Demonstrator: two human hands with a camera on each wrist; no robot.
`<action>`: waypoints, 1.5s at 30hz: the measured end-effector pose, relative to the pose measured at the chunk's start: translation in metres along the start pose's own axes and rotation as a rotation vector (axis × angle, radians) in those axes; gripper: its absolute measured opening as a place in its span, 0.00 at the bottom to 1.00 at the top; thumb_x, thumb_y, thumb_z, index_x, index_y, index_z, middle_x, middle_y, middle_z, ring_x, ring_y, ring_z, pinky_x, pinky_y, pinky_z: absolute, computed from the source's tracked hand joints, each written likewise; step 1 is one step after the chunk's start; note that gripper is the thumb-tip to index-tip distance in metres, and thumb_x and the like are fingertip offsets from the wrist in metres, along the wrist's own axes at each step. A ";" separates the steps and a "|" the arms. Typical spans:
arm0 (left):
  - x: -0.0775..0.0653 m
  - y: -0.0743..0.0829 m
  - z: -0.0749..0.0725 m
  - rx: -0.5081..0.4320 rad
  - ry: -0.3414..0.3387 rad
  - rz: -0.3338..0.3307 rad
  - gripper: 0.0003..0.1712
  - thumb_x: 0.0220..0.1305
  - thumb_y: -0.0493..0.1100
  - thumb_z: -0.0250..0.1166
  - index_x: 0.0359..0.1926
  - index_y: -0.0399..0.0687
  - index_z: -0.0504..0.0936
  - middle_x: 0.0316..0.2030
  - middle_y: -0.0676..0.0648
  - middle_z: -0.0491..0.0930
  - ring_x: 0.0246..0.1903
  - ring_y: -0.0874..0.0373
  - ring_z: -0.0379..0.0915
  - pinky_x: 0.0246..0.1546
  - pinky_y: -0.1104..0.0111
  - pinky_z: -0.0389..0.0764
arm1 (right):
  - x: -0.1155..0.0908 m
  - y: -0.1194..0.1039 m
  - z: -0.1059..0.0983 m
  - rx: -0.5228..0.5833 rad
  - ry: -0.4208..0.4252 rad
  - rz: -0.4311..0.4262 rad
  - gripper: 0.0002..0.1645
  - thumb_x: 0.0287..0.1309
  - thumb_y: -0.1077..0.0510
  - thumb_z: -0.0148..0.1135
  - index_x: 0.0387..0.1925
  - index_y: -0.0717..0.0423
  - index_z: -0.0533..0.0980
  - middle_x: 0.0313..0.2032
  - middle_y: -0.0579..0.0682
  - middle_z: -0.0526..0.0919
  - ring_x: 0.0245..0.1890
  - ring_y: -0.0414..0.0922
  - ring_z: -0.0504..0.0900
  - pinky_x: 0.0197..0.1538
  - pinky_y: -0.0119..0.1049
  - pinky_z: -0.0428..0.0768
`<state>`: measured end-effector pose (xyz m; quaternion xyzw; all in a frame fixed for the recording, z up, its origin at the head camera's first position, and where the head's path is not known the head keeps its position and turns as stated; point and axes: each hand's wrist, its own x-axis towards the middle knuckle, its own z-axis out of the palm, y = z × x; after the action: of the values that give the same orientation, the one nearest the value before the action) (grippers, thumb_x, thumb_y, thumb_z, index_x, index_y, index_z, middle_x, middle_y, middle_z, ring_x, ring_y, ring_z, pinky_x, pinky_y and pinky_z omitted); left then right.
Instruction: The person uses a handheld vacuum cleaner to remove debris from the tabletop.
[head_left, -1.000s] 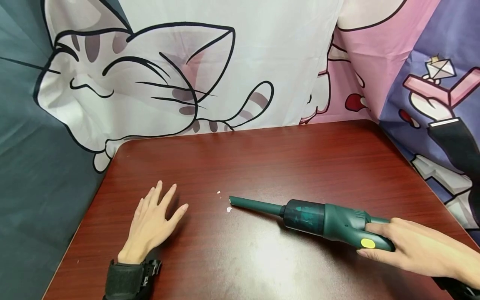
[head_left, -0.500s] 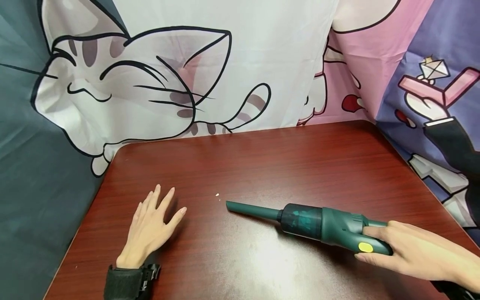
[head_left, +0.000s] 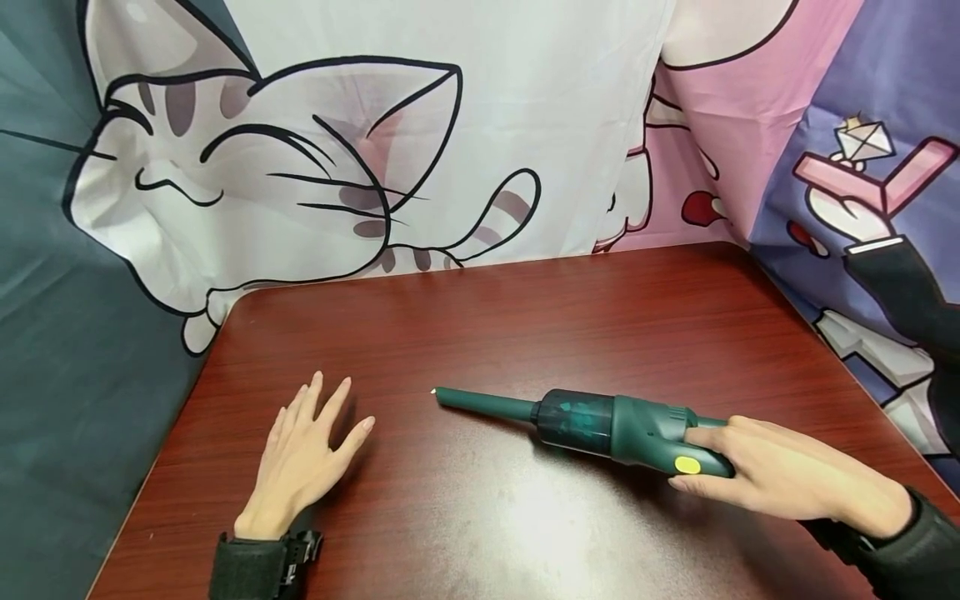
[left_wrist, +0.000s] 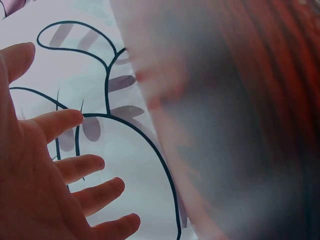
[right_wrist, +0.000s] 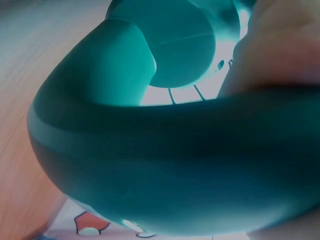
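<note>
My right hand (head_left: 780,471) grips the handle of a green handheld vacuum cleaner (head_left: 645,429) on the right half of the table. Its dark see-through dust cup (head_left: 577,421) faces left and has lighter bits visible inside. The narrow nozzle (head_left: 487,404) points left, its tip right at a tiny white scrap (head_left: 432,391). In the right wrist view the looped handle (right_wrist: 165,155) fills much of the frame. My left hand (head_left: 300,462) is palm down at the table's left side, fingers spread, holding nothing. The left wrist view also shows those fingers (left_wrist: 80,167) apart.
The reddish-brown wooden table (head_left: 487,325) has a glare patch in front of the vacuum. Behind it hangs a white cloth (head_left: 570,125) with a cartoon cat, then pink and blue printed cloth (head_left: 810,192) on the right. Grey-green cloth (head_left: 90,417) borders the left edge.
The larger white scrap by the nozzle disappeared between the first two frames. Since then my right hand has moved the vacuum left and slightly away from me, to the smaller scrap. My left hand stays put.
</note>
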<state>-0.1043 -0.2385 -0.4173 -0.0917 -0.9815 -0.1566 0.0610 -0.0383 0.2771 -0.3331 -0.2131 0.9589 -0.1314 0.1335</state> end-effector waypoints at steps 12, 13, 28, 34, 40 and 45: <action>-0.001 -0.001 0.002 -0.003 -0.008 -0.005 0.42 0.67 0.69 0.52 0.74 0.52 0.62 0.74 0.33 0.50 0.70 0.32 0.48 0.65 0.36 0.50 | 0.007 -0.001 0.002 0.006 0.051 0.014 0.23 0.57 0.28 0.58 0.38 0.39 0.77 0.21 0.34 0.66 0.23 0.32 0.62 0.26 0.26 0.61; -0.001 -0.001 0.002 -0.003 -0.010 -0.005 0.42 0.67 0.69 0.52 0.74 0.52 0.62 0.74 0.33 0.50 0.70 0.32 0.48 0.65 0.36 0.50 | 0.006 -0.001 0.002 0.007 0.072 0.022 0.22 0.57 0.28 0.58 0.37 0.38 0.76 0.21 0.34 0.66 0.23 0.32 0.63 0.26 0.26 0.62; 0.000 0.000 0.000 -0.005 -0.010 -0.001 0.42 0.67 0.69 0.52 0.73 0.51 0.62 0.73 0.32 0.50 0.70 0.31 0.48 0.65 0.36 0.50 | -0.001 0.015 -0.006 0.306 0.309 0.178 0.13 0.66 0.47 0.61 0.40 0.52 0.73 0.22 0.43 0.74 0.19 0.35 0.71 0.22 0.30 0.68; 0.001 0.001 0.001 -0.004 -0.011 -0.001 0.42 0.67 0.69 0.52 0.73 0.51 0.62 0.74 0.33 0.50 0.70 0.31 0.48 0.65 0.36 0.50 | -0.005 0.016 -0.005 0.326 0.404 0.244 0.18 0.73 0.47 0.48 0.27 0.49 0.71 0.17 0.44 0.71 0.17 0.38 0.69 0.22 0.32 0.63; 0.001 0.000 0.002 -0.005 -0.009 0.003 0.42 0.67 0.69 0.52 0.73 0.51 0.62 0.73 0.32 0.50 0.70 0.31 0.48 0.65 0.36 0.50 | -0.007 0.015 -0.004 0.287 0.432 0.251 0.17 0.72 0.48 0.51 0.26 0.48 0.71 0.16 0.41 0.71 0.16 0.36 0.69 0.21 0.31 0.63; 0.000 -0.001 0.001 0.000 -0.010 -0.007 0.42 0.67 0.69 0.52 0.74 0.51 0.62 0.74 0.33 0.49 0.70 0.32 0.48 0.65 0.36 0.50 | -0.011 0.014 -0.004 0.334 0.429 0.316 0.18 0.71 0.45 0.52 0.28 0.51 0.73 0.16 0.44 0.72 0.15 0.38 0.70 0.20 0.32 0.64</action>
<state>-0.1043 -0.2391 -0.4191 -0.0888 -0.9821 -0.1564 0.0557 -0.0355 0.2949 -0.3320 -0.0040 0.9516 -0.3068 -0.0199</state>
